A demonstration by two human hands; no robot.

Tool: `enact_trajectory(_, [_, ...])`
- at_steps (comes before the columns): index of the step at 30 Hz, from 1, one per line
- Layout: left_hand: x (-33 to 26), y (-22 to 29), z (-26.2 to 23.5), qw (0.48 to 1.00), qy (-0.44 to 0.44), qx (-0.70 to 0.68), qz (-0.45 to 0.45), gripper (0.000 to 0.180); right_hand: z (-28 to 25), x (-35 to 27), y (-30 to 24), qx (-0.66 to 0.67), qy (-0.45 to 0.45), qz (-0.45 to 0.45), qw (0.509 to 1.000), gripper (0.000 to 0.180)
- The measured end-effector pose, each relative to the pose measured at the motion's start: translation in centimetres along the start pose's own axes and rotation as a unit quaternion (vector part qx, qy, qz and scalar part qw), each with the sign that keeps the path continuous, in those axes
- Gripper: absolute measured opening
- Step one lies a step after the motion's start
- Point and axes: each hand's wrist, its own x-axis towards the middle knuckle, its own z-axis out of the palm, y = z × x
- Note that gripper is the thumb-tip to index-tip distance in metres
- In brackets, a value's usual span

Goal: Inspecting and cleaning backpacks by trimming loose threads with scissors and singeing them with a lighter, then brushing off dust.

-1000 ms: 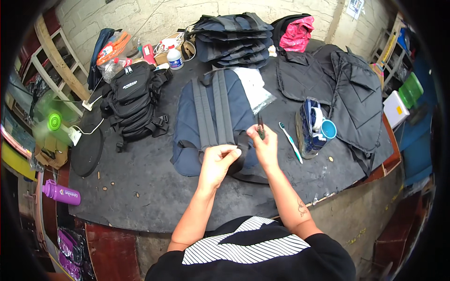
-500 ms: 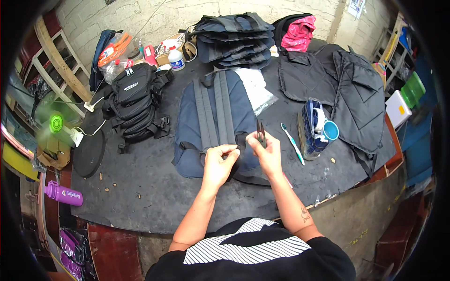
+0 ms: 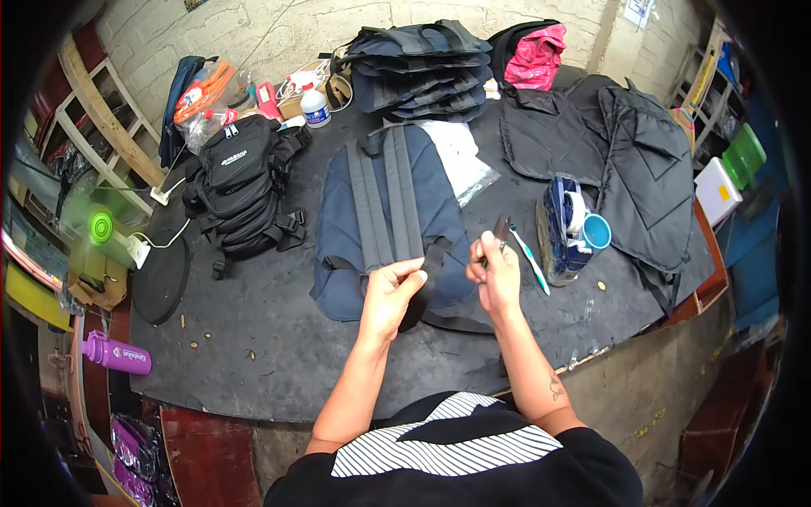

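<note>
A dark blue backpack (image 3: pixel 340 211) lies in front of me with its two grey shoulder straps (image 3: pixel 404 198) facing up. My left hand (image 3: pixel 384 297) is over its lower part, thumb and fingers pinched at the edge of a black webbing strap (image 3: pixel 434 260). The fingertips partly hide what they grip. To the right, my right hand (image 3: pixel 497 272) is closed around small thread snips (image 3: pixel 504 226), whose dark blades point up and away from me. The snips are apart from the strap.
A black backpack (image 3: pixel 245 186) stands on the left. Behind are stacked dark bags (image 3: pixel 418 76) and a white bottle (image 3: pixel 315 107). Rightward lie a toothbrush (image 3: pixel 530 260), a clear container (image 3: pixel 559 232) with a blue cup (image 3: pixel 596 231), and black quilted panels (image 3: pixel 646 177). A green fan (image 3: pixel 100 226) spins at left.
My right hand has moved right, away from my left hand, and the snips have turned with it. My left hand has shifted only slightly, uncovering more of the black webbing strap.
</note>
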Motion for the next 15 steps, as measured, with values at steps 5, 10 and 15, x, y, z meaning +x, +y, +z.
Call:
enact_trajectory(5, [-0.2, 1.3, 1.7, 1.0, -0.014, -0.003, 0.028, 0.017, 0.1, -0.5, -0.7, 0.086, -0.081, 0.175, 0.977, 0.022])
enact_trajectory(10, [-0.4, 0.1, -0.3, 0.992, -0.089, 0.09, -0.019, 0.01, 1.0, 0.8, -2.8, 0.12, -0.084, 0.093, 0.985, 0.023])
enact_trajectory(15, [-0.2, 1.5, 1.7, 0.996, -0.065, 0.059, 0.034, 0.013, 2.0, 0.0, -2.5, 0.116, -0.115, 0.105, 0.981, 0.027])
